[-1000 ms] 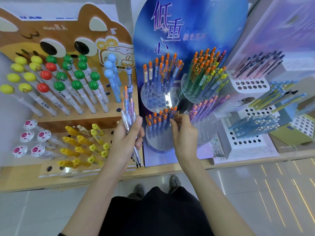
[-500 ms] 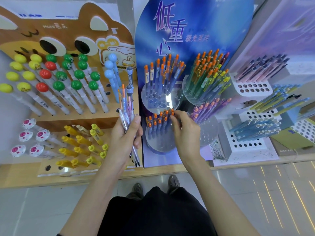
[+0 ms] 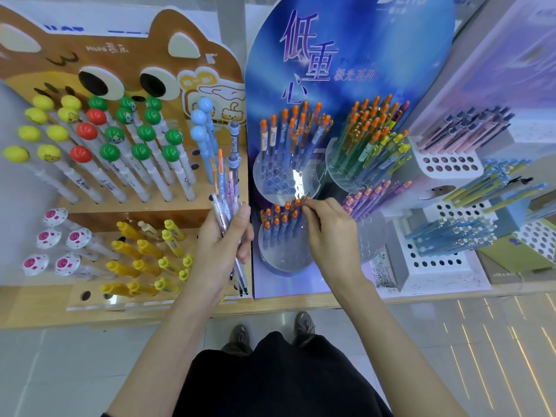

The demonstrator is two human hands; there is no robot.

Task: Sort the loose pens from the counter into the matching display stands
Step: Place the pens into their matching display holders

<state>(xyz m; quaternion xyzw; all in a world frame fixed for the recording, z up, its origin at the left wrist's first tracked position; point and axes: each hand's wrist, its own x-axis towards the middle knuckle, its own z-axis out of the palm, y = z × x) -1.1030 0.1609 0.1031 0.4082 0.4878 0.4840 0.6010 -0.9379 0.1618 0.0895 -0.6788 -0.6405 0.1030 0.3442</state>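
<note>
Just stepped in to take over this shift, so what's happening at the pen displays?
A person stands at the counter sorting pens. The left hand grips a bundle of loose pens upright. The right hand pinches the top of an orange-topped pen among those standing in the lower round holder of the blue display stand. The bundle is not yet sorted.

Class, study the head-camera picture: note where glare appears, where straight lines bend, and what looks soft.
Head view, glare: a bright patch on the clear round stand; head view, distortion: the counter edge bows; head view, focus: yellow-topped pens at the left margin look soft, the right hand sharper.
</note>
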